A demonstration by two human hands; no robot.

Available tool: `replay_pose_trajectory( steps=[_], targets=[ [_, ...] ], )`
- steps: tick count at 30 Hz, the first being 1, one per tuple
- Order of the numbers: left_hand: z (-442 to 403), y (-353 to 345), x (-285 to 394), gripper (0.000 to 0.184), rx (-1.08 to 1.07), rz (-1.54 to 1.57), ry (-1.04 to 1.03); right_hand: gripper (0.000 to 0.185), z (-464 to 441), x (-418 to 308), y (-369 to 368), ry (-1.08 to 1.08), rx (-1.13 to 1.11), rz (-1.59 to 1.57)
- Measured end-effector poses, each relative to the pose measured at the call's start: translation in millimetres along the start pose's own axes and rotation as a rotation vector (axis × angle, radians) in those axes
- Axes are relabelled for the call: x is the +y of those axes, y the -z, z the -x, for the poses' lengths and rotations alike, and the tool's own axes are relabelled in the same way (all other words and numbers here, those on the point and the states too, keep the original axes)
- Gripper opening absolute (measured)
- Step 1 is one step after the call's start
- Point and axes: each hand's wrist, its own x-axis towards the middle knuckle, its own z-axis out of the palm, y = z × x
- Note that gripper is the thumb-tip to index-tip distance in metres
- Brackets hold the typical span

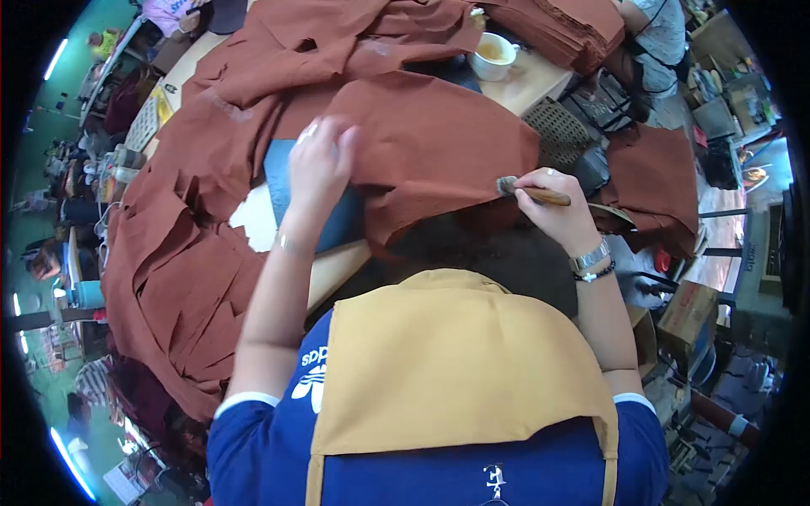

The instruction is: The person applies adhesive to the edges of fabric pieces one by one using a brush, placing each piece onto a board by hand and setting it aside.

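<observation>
Reddish-brown sheets of material lie in a large heap over the table. My right hand grips a short wooden-handled brush, its pale bristles at the right edge of the front sheet. My left hand is above the sheets, beside a blue-grey piece; it is blurred and its fingers look bent, but whether they hold anything is unclear. A white piece shows below the blue-grey one. Under the front sheet's lower edge is a dark surface.
A white cup with a light brown drink stands near the far edge. A stack of brown sheets lies behind it, near another person. A dark woven basket and a hanging brown piece are at right.
</observation>
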Motion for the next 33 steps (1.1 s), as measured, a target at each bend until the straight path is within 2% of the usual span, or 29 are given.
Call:
replay_pose_trajectory(
  steps=[1,3,5,9,12,15,16,19,22,25,28,33],
  targets=[
    [29,11,-9,0.02,0.059,-0.135,0.088,0.012,0,0,-1,0.003,0.008,-0.011],
    [77,14,-26,0.022,-0.176,-0.224,0.264,0.012,2,0,-1,0.007,0.014,-0.018],
    [96,7,-8,0.027,-0.1,-0.07,0.206,0.013,2,5,-3,0.025,0.025,-0.012],
    [80,-13,40,0.033,-0.27,0.082,0.214,0.013,4,4,1,-0.06,0.003,-0.065],
    [68,-65,40,0.035,-0.127,1.152,0.465,0.013,6,8,-2,-0.004,0.047,-0.068],
    [47,-56,72,0.039,-0.119,1.881,0.853,0.013,8,12,-5,0.026,0.067,-0.073],
    [41,-48,73,0.042,-0.319,2.029,0.924,0.013,8,14,-6,0.034,0.072,-0.077],
    [34,-65,57,0.045,-0.568,2.391,0.883,0.013,10,15,-7,0.049,0.093,-0.094],
    [28,-68,59,0.048,-0.687,2.379,0.944,0.013,11,11,-7,0.042,0.097,-0.12],
    [23,-90,55,0.052,-0.802,2.533,0.951,0.014,10,10,-4,0.018,0.067,-0.115],
    [19,-96,69,0.057,-0.797,2.536,0.856,0.015,10,16,-6,0.006,0.055,-0.09],
    [12,-72,95,0.063,-0.953,2.279,0.803,0.014,8,16,-6,0.013,0.039,-0.054]
  ],
)
